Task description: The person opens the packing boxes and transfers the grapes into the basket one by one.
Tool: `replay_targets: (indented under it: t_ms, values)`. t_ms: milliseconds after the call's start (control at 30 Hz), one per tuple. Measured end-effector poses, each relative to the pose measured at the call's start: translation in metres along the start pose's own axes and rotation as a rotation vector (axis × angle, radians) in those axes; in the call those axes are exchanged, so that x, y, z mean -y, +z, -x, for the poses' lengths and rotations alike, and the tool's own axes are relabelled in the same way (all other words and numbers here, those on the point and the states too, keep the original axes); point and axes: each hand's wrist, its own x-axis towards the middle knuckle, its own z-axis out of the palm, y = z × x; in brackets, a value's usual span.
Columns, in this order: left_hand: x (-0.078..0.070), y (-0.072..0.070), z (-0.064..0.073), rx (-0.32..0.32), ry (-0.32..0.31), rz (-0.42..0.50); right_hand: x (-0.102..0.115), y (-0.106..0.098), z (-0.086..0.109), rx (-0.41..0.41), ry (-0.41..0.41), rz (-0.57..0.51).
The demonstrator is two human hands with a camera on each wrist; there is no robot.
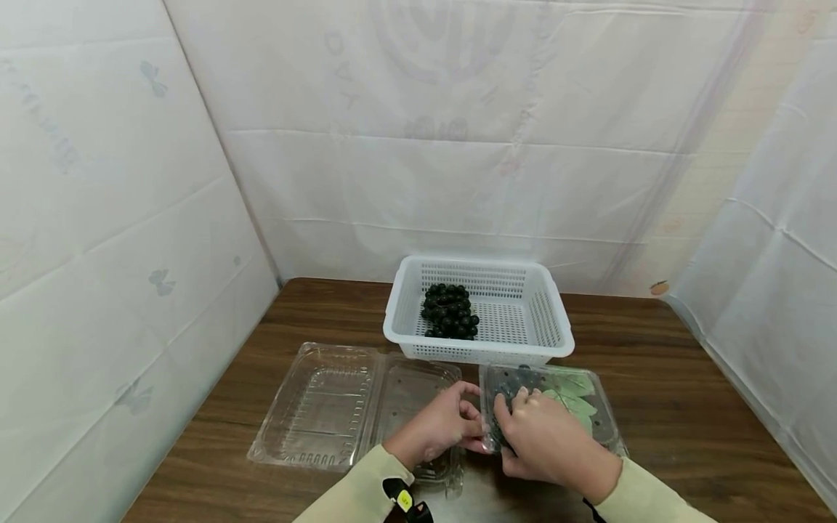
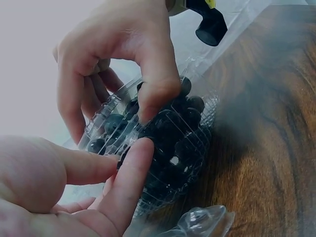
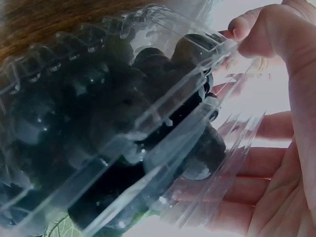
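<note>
A lidded clear plastic clamshell container [image 1: 607,410] with green leaf print stands at the front right of the table. Dark grapes [image 2: 170,131] fill it, visible through its wall. My left hand [image 1: 439,423] is at its left end, thumb and forefinger pinching the rim. Over the lid bends my right hand [image 1: 552,444]; its thumb [image 2: 153,101] is at the seam near the left corner, its fingers lying across the top. Through the plastic the right wrist view shows those fingers [image 3: 266,163] beyond the grapes.
Behind the container sits a white slotted basket [image 1: 467,344] with a bunch of dark grapes [image 1: 447,312] in its left half. Another clear clamshell [image 1: 317,407] lies spread open at the left, partly under my left forearm. White cloth [image 1: 425,181] hangs around the brown table [image 1: 680,407].
</note>
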Motion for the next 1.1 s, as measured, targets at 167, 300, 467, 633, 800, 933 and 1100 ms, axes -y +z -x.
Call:
replay_targets:
  t_ms: [167,300,467,633,800,933,1100]
  values:
    - [0.0013,0.0007,-0.0003,-0.007,-0.003,-0.003,-0.0007,-0.0003,0.0012,0.010,0.001,-0.011]
    - [0.0012,-0.0010,-0.0014,-0.017,-0.003,-0.018,-0.0011,-0.0022,-0.0008,0.025,-0.003,-0.020]
    - [0.0000,-0.0012,-0.0012,-0.016,0.012,-0.017,-0.0014,-0.0037,-0.0035,0.049,0.001,-0.049]
    - [-0.0011,-0.0004,-0.0007,-0.019,0.019,-0.014,-0.0012,-0.0039,-0.0037,0.068,0.007,-0.084]
    - [-0.0014,0.0003,-0.0011,-0.031,0.015,-0.015,-0.0017,-0.0027,-0.0035,0.057,0.001,-0.087]
    - [-0.0008,0.0006,-0.0006,-0.033,0.027,-0.018,-0.0014,-0.0011,-0.0037,0.023,-0.010,-0.059]
    - [-0.0002,0.0006,-0.0006,-0.030,0.044,-0.010,-0.0009,-0.0003,-0.0043,0.001,-0.017,-0.033]
